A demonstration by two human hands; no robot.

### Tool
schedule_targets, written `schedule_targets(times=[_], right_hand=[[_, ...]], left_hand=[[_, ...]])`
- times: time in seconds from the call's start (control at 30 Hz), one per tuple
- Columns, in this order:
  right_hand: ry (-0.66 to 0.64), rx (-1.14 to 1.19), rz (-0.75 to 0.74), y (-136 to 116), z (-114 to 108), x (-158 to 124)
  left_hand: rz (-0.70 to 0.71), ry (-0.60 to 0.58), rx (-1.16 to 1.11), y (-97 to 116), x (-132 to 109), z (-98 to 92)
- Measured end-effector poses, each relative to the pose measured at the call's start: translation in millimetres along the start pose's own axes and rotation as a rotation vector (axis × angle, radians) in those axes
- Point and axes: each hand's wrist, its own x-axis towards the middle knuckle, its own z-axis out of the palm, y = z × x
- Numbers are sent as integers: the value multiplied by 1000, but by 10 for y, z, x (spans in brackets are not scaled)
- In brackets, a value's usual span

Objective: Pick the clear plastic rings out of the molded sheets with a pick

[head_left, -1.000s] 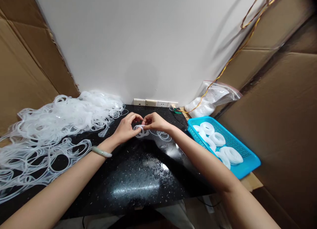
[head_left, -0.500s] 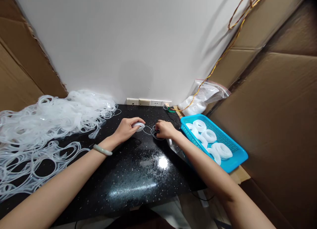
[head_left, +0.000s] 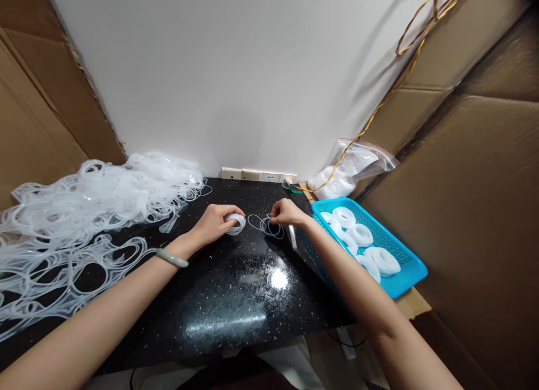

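- Left hand [head_left: 213, 222] at the centre of the black desk [head_left: 227, 317], fingers [head_left: 231, 216] curled tight around a clear silicone coil [head_left: 236, 224]
- Right hand [head_left: 287, 212] right beside thin loops [head_left: 266, 227]; fingers [head_left: 275, 207] narrow, holding what? Can't tell!
- Blue basket [head_left: 415, 268] at the desk's right edge, white coils [head_left: 344, 217] inside
- Tangled silicone heap [head_left: 84, 204] along the desk's left side

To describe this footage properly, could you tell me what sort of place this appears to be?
Probably a makeshift small-scale workshop: a heap of clear rings, a blue basket of bundled rings, and cardboard sheets lining a black counter.
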Motion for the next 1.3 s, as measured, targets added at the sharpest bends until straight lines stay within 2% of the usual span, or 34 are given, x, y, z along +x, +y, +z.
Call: schedule_targets(times=[0.13,0.2,0.27,0.37,0.5,0.57,0.73,0.93,1.1,1.17,1.23,1.3], right_hand=[[28,410,-102,-52,-171,-103],[-20,658,-180,-117,-248,-143],[-108,785,-239,-185,-277,-145],[-145,756,-214,-253,-196,-49],[-25,317,-26,-279,35,175],[12,168,42,-294,116,264],[6,89,101,-375,141,357],[-41,248,64,-454,34,211],[-81,713,-82,-553,-80,-56],[-85,849,-108,-574,-90,-154],[-64,919,-132,-586,-57,-247],[40,848,-156,-616,16,-347]], left_hand=[[25,22,-25,61,20,16],[40,32,-37,92,32,28],[49,34,-44,110,39,34],[42,34,-40,102,31,25],[-3,30,-31,49,-8,-13],[-21,20,-29,17,-32,-29],[8,-5,14,-31,-62,-33],[47,6,-86,47,-10,72],[-30,-59,-298,122,41,202],[-66,-50,-348,164,49,225],[-92,2,-328,234,55,225],[-103,53,-249,333,60,211]])
